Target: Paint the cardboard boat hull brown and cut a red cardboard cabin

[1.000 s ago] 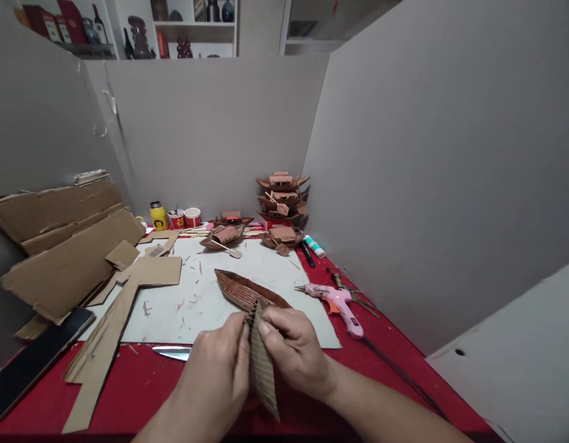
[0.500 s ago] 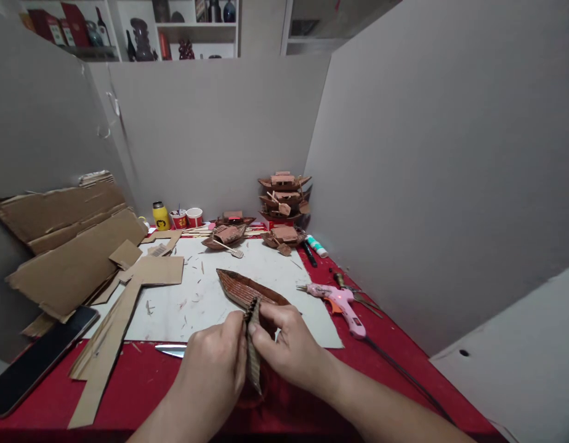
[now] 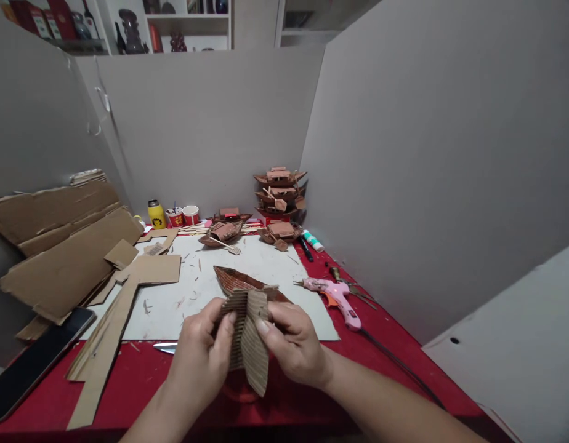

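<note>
A corrugated cardboard piece is gripped at its left side between the thumb and fingers of the left hand and at its right side by those of the right hand; it is held bent, ridges showing, in front of an open boat hull. The hull, partly hidden by it, is rested on a white sheet. Beside the left wrist, a knife blade is seen. To the right, a pink glue gun is laid with its nozzle over the sheet. Farther back, roofed model boats are set out, with others stacked behind.
</note>
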`<state>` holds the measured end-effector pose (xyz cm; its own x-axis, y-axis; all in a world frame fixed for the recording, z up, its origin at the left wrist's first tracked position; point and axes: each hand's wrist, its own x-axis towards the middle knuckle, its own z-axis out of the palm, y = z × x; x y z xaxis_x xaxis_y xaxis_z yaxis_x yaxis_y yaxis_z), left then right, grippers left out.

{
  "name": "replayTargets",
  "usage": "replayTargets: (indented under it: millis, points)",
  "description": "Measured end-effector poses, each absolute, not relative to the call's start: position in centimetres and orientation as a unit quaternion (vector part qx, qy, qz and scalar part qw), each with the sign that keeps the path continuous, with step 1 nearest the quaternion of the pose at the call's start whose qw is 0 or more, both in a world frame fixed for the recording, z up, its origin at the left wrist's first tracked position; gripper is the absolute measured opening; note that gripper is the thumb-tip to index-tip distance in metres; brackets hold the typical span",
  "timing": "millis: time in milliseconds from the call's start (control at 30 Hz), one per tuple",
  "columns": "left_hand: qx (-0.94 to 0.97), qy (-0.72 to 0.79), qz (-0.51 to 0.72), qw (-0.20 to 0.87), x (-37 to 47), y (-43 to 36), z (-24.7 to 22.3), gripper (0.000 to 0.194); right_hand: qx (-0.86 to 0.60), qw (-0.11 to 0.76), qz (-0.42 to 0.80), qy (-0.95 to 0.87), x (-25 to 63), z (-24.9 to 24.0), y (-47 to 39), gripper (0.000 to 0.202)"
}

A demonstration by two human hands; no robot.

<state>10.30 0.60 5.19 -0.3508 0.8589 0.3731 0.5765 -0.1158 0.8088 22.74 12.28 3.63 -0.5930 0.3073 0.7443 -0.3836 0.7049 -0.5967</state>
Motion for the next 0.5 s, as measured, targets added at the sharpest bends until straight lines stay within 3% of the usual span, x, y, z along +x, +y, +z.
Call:
replayTargets:
  millis: [133, 367, 500]
  points:
    - [0.535, 0.649, 0.517, 0.155, 9.9, 0.1, 5.4, 0.019, 0.035, 0.440, 0.410, -0.798, 22.8, 3.5, 12.1, 0.022]
    - [0.616, 0.678, 0.401, -0.031, 10.6, 0.3, 4.0, 0.014, -0.082, 0.387, 0.382, -0.835, 22.7, 3.9, 12.4, 0.023]
    - [0.636, 0.678, 0.360, -0.083, 11.2, 0.9, 3.5, 0.016, -0.148, 0.363, 0.310, -0.866, 22.7, 4.4, 12.5, 0.015]
